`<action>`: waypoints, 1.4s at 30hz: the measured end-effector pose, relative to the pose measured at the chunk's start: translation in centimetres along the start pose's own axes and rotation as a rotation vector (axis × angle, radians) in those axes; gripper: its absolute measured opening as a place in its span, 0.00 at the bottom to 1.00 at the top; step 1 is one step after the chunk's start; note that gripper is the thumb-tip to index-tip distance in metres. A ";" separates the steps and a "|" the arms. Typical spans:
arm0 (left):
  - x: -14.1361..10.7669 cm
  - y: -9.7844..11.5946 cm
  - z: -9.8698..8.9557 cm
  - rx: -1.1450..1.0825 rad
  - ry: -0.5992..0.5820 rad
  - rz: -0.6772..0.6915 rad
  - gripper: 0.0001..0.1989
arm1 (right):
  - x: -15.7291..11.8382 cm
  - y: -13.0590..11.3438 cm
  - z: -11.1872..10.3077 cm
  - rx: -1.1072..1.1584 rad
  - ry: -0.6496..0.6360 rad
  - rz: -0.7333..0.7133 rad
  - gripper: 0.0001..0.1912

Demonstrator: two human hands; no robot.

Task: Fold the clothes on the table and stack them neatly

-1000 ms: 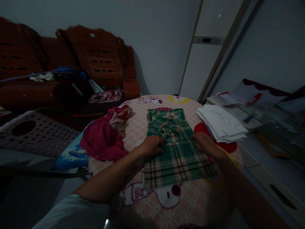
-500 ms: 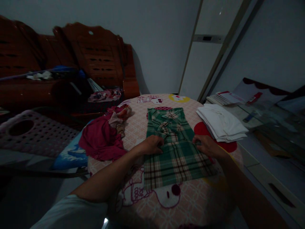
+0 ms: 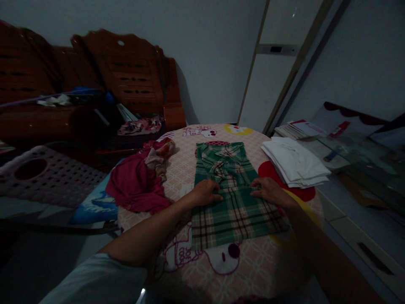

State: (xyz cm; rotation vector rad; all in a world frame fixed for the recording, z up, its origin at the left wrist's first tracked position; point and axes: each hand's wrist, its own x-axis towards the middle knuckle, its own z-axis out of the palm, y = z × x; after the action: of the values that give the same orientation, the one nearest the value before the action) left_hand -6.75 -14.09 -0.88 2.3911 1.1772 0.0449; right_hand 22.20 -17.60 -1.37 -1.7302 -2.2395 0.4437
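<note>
A green plaid shirt, folded into a long panel with a rumpled upper part, lies on the round table. My left hand rests on its left edge about halfway up, thumb and fingers apart. On the opposite edge my right hand touches the fabric with its fingers stretched inward and spread. Neither hand appears to grip the cloth. Part of each side edge is hidden under the hands.
A patterned tablecloth covers the table. Crumpled magenta clothing lies at the left, and folded white clothes at the right. Beyond stand a wooden bench, a pink plastic basket and a glass-topped cabinet.
My right hand has shifted slightly inward and its fingers have loosened from the shirt's edge. My left hand's fingers have opened a little. The shirt lies almost as before.
</note>
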 end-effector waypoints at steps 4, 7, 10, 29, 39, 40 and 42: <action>-0.1 0.2 0.5 -0.033 0.023 0.044 0.11 | 0.6 0.2 0.6 -0.040 -0.004 -0.037 0.06; -0.1 -0.2 0.5 -0.054 0.089 0.112 0.10 | 0.8 0.1 0.3 -0.009 0.026 -0.066 0.05; 0.3 -0.9 -0.4 -0.026 0.191 0.169 0.10 | 1.4 -0.3 -0.8 0.012 0.062 -0.078 0.04; 15.1 -8.4 -11.0 0.399 0.404 0.142 0.13 | 18.5 -0.9 -5.4 -0.488 0.302 0.085 0.11; 17.6 -10.3 -8.6 0.396 0.533 -0.063 0.17 | 21.3 0.8 -1.8 -0.525 0.238 0.085 0.18; 17.1 -10.3 -8.1 0.373 0.571 -0.073 0.19 | 20.7 1.0 -1.2 -0.522 0.229 0.064 0.18; 15.9 -10.2 -7.1 0.322 0.588 -0.077 0.20 | 19.2 1.3 0.2 -0.499 0.203 0.005 0.17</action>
State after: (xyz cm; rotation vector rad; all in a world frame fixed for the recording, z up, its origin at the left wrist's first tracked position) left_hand -5.92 6.06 -1.72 2.7024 1.6379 0.6131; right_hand 18.54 1.26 -1.45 -1.8973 -2.3236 -0.3105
